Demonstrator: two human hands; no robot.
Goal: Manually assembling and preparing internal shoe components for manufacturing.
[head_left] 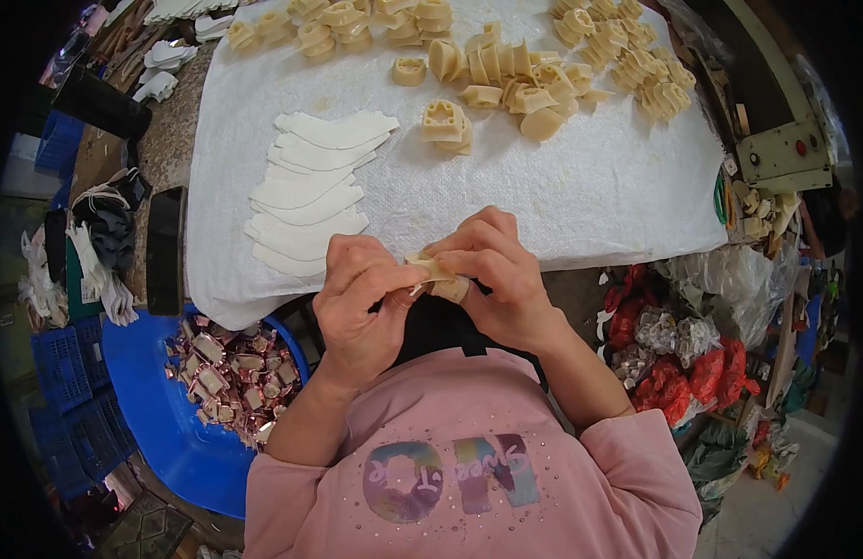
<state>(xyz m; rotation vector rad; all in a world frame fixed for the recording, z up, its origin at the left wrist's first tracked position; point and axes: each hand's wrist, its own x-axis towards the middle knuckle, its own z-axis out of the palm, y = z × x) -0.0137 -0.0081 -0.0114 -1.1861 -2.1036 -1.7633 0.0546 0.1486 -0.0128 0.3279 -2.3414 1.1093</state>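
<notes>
Near the front edge of the white-covered table, my left hand [359,306] and my right hand [502,279] meet in front of my body. Both are closed, fingers pinching a small beige moulded piece [450,289] between them. A pale strip seems to lie along its top, but the fingertips hide much of it. Ahead and to the left, several curved white strips [306,197] lie overlapping in a column. Beyond my hands, a short stack of hollow beige moulded pieces [445,126] stands alone.
More beige pieces [520,79] lie in rows and heaps across the far table. A black phone [166,250] lies at the left edge. Below it, a blue tub [198,466] holds pinkish metallic-looking pieces. Red plastic bags [716,373] and clear wrapping crowd the right; a control box [784,155] stands beyond.
</notes>
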